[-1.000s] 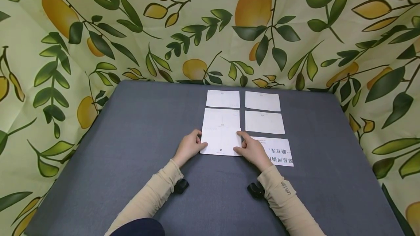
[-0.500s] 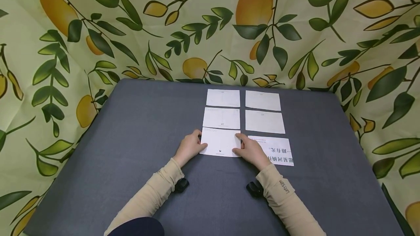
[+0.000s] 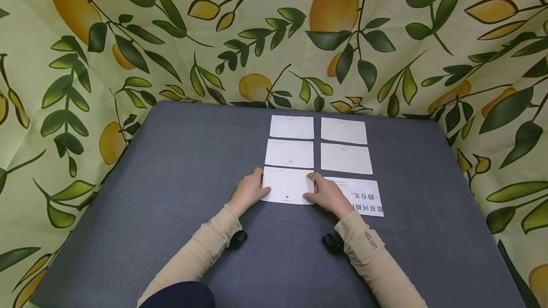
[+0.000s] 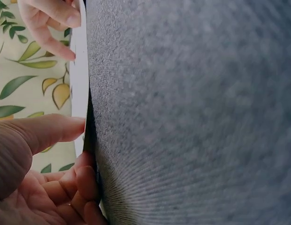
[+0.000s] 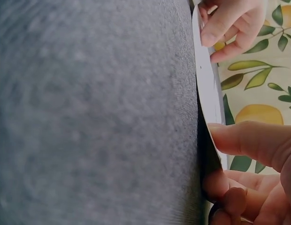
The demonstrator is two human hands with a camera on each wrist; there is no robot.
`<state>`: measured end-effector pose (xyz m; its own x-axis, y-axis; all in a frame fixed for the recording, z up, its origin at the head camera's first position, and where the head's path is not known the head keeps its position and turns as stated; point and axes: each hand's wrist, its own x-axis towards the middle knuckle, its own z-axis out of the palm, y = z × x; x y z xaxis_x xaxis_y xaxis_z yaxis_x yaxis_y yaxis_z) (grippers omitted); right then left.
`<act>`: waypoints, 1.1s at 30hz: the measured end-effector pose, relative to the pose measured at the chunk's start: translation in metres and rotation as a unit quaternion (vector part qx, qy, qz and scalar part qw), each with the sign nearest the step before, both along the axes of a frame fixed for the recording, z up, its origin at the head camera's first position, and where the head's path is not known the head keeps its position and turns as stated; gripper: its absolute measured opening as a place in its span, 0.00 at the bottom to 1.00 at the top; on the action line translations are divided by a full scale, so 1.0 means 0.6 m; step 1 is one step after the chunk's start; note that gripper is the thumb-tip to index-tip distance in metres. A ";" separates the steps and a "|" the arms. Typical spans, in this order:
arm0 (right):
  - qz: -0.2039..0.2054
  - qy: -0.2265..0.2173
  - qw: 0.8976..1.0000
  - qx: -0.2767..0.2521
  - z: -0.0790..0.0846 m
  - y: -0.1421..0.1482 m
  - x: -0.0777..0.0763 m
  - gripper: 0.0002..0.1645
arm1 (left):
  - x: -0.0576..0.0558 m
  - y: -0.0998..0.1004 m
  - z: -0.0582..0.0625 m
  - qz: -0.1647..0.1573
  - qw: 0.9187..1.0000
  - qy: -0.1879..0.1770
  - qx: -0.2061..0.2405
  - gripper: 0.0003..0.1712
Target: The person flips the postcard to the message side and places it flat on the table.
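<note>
My left hand [image 3: 249, 191] and right hand [image 3: 328, 194] hold a white card [image 3: 286, 185] by its opposite side edges, at the front of the left column of cards. Thumb above and fingertips beneath, the left hand pinches the card's edge [image 4: 81, 84] in the left wrist view. The right wrist view shows the same pinch by the right hand on the card [image 5: 209, 89], whose near edge curves slightly up off the cloth. Faint small print marks the card. Just beyond it lies another white card [image 3: 289, 153]. A card with large printed characters [image 3: 364, 197] lies partly behind the right hand.
Farther back on the grey cloth-covered table [image 3: 205, 146] lie a back-left card [image 3: 292, 127], a back-right card [image 3: 344, 131] and a middle-right card [image 3: 346, 158]. A fruit-patterned curtain [image 3: 257, 37] hangs behind the table. Dark wrist devices [image 3: 333, 243] sit under the sleeves.
The held card, which overlapped the card beyond it, has shifted slightly toward me and flattened, so a narrow gap now shows between them. Both hands keep their grip.
</note>
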<state>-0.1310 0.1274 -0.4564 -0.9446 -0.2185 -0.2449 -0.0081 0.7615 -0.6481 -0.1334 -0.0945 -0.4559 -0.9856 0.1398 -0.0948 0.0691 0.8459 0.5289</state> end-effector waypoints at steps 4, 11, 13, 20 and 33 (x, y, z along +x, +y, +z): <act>-0.001 -0.004 1.000 0.002 0.000 0.001 -0.001 0.37 | 0.001 0.003 0.006 -0.008 1.000 -0.002 -0.015 0.22; -0.001 -0.024 1.000 0.019 0.001 -0.003 -0.002 0.37 | 0.003 0.001 0.005 -0.013 1.000 -0.004 -0.019 0.21; 0.008 -0.028 0.999 0.031 0.001 -0.004 -0.003 0.37 | 0.004 0.000 0.004 -0.014 1.000 -0.005 -0.020 0.20; 0.010 -0.019 0.998 0.067 0.005 -0.007 -0.007 0.37 | 0.002 0.003 0.010 -0.024 0.999 -0.004 -0.034 0.20; -0.027 0.025 0.999 0.024 0.029 0.043 0.023 0.39 | 0.007 0.049 0.044 -0.063 0.996 0.018 0.063 0.29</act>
<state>-0.1170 0.1529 -0.4392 -0.9661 -0.1557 -0.2057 0.0025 0.7915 -0.6111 -0.1294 -0.0652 -0.4293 -0.9619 0.2715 -0.0326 0.1922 0.7562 0.6255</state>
